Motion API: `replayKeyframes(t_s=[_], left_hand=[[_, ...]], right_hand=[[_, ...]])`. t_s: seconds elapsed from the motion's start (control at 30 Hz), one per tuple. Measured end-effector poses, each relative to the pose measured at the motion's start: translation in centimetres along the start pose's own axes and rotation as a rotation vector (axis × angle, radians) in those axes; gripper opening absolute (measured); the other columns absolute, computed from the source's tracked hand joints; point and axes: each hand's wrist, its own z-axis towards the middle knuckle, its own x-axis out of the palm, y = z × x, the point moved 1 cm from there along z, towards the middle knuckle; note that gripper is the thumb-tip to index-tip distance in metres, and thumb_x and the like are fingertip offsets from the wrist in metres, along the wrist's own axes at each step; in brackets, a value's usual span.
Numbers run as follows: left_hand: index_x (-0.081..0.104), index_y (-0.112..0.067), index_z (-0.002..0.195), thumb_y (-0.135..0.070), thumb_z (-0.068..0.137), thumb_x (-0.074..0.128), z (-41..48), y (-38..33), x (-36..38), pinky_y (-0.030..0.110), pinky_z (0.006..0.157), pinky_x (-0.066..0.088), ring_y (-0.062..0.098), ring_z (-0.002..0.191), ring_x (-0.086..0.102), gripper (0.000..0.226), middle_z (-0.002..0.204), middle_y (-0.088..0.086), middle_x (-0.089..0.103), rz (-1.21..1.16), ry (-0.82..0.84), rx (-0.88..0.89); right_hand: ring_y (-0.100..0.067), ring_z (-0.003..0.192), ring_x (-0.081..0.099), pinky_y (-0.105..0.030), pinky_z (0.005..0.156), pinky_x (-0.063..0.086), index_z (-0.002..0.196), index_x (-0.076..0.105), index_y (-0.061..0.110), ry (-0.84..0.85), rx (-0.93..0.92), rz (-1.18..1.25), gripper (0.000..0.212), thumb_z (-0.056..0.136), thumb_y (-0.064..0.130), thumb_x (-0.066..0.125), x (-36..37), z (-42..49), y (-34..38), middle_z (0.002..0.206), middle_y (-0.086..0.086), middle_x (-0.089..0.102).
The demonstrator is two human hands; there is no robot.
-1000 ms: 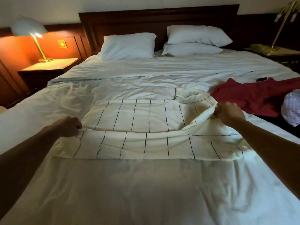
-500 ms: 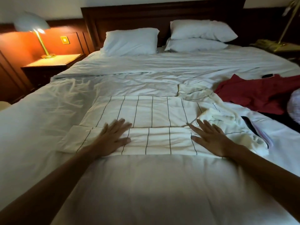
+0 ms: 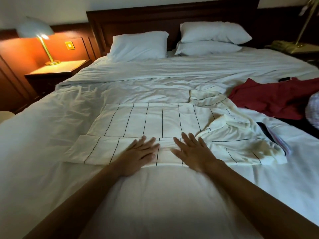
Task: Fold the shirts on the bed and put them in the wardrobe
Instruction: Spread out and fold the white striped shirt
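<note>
Our left hand (image 3: 138, 154) and right hand (image 3: 193, 152) lie flat, fingers straight and spread, gripping nothing. They press side by side on the near folded strip of the striped shirt (image 3: 150, 119). It lies mid-bed (image 3: 155, 195), its right part rumpled. A red shirt (image 3: 276, 99) lies further right on the bed. A lamp (image 3: 39, 37) glows on the nightstand (image 3: 58, 69) at left.

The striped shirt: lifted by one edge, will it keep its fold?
Probably floppy: the shirt lies bunched and wrinkled on the right. Likely light, being thin cloth. The fold may open; only the left hand and right hand press it flat.
</note>
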Motion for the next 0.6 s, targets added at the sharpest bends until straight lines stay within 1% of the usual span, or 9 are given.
replayKeyframes(t_s=[0.07,0.1,0.13,0.23,0.33,0.4,0.5,0.53,0.6], left_hand=[[-0.008,-0.052,0.151,-0.083,0.068,-0.031,-1.4,2.9,-0.2,0.035,0.122,-0.004,0.014,0.153,-0.015,0.092,0.161,-0.025,-0.016,0.086,0.034,-0.098],[-0.014,-0.049,0.151,-0.081,0.065,-0.037,-2.1,4.4,-0.5,0.038,0.122,-0.001,0.018,0.154,-0.014,0.095,0.162,-0.021,-0.019,0.161,0.056,-0.142],[-0.017,-0.047,0.151,-0.079,0.061,-0.042,-2.9,6.1,-0.5,0.041,0.122,0.000,0.022,0.154,-0.014,0.099,0.162,-0.016,-0.022,0.226,0.092,-0.195],[-0.014,-0.043,0.156,-0.081,0.061,-0.039,-4.8,9.6,-1.6,0.048,0.122,0.002,0.025,0.153,-0.016,0.105,0.164,-0.010,-0.024,0.258,0.150,-0.380],[-0.010,-0.042,0.157,-0.069,0.097,0.004,-6.4,11.3,-2.7,0.054,0.122,0.001,0.031,0.153,-0.016,0.067,0.165,-0.001,-0.024,0.184,0.189,-0.561],[-0.010,-0.047,0.155,-0.070,0.098,0.015,-6.6,11.4,-3.4,0.062,0.119,0.001,0.039,0.152,-0.012,0.067,0.166,0.003,-0.022,0.147,0.212,-0.729],[0.006,-0.042,0.158,-0.069,0.097,0.023,-4.5,10.1,-4.5,0.069,0.115,0.001,0.050,0.150,-0.001,0.069,0.167,0.012,-0.010,0.204,0.240,-0.948],[0.018,-0.035,0.158,-0.058,0.099,0.030,-3.3,8.9,-4.9,0.069,0.116,0.001,0.050,0.149,0.002,0.064,0.166,0.017,-0.006,0.244,0.222,-0.959],[0.034,-0.022,0.148,-0.040,0.097,0.041,-0.3,5.7,-5.4,0.067,0.117,0.009,0.047,0.147,0.011,0.055,0.163,0.021,0.007,0.307,0.127,-0.833]], right_hand=[[-0.026,0.151,-0.018,-0.050,0.122,-0.006,0.157,-0.005,0.037,-0.013,0.036,-0.050,0.118,0.053,0.088,-0.031,-0.2,-0.7,-1.2,0.165,-0.002,-0.017],[-0.027,0.151,-0.018,-0.051,0.121,-0.005,0.157,-0.007,0.037,-0.011,0.064,-0.088,0.129,0.043,0.088,-0.038,-0.4,-1.0,-1.7,0.164,-0.003,-0.018],[-0.028,0.151,-0.017,-0.052,0.121,-0.004,0.156,-0.008,0.036,-0.014,0.099,-0.105,0.128,0.044,0.088,-0.038,-0.5,-1.3,-2.3,0.164,-0.004,-0.018],[-0.027,0.152,-0.012,-0.051,0.122,-0.003,0.156,-0.009,0.039,-0.032,0.171,-0.067,0.093,0.074,0.083,-0.009,-0.9,-2.0,-4.1,0.165,-0.003,-0.016],[-0.025,0.153,-0.008,-0.050,0.121,-0.001,0.156,-0.008,0.039,-0.063,0.211,-0.071,0.087,0.079,0.080,0.000,-0.8,-2.6,-5.6,0.166,-0.003,-0.011],[-0.026,0.153,-0.005,-0.051,0.121,0.002,0.156,-0.005,0.036,-0.070,0.252,-0.073,0.078,0.091,0.074,0.012,-0.7,-2.9,-6.2,0.166,-0.005,-0.006],[-0.030,0.145,0.024,-0.052,0.114,0.025,0.151,0.022,0.032,-0.080,0.211,-0.158,0.071,0.091,0.067,0.011,-1.8,-3.0,-6.6,0.156,-0.008,0.024],[-0.028,0.136,0.039,-0.050,0.108,0.035,0.142,0.037,0.034,-0.103,0.194,-0.168,0.068,0.088,0.064,0.010,-2.7,-3.3,-6.8,0.146,-0.004,0.040],[-0.024,0.120,0.054,-0.044,0.099,0.043,0.126,0.056,0.035,-0.172,0.235,-0.137,0.050,0.092,0.054,0.025,-4.6,-3.9,-8.4,0.129,0.002,0.058]])
